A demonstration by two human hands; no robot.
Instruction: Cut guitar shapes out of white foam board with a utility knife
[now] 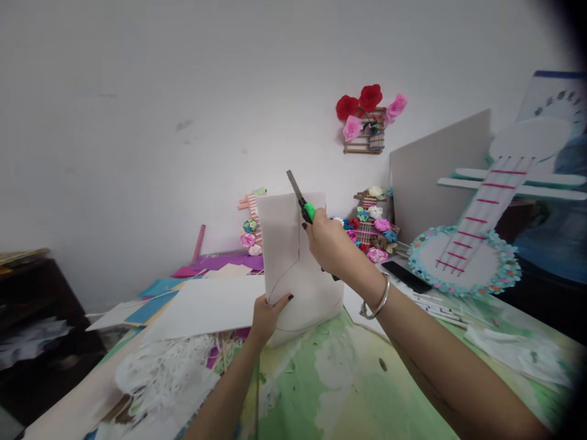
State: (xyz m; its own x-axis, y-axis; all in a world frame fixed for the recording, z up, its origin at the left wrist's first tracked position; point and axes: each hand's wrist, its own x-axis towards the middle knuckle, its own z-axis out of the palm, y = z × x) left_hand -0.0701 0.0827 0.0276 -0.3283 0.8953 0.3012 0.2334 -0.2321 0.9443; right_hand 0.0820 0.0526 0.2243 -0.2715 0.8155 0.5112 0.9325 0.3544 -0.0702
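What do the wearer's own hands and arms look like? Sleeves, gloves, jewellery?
Left hand and right hand: no gloves. Forearms bare, no sleeves in view. Silver bracelet on the right wrist, nothing seen on the left. Dark polish on the left thumbnail; one dark nail shows on the right.

A slim silver-coloured bracelet circles the wrist of a person's right hand, its rounded band catching the light and small knob-like details showing at its lower end. Ahead of the bracelet, toward the fingertips, a fingernail wears dark, near-black polish. To the left of the bracelet, the thumbnail of the left hand bears a similar glossy dark shade. Behind the bracelet, the slender right forearm is bare.
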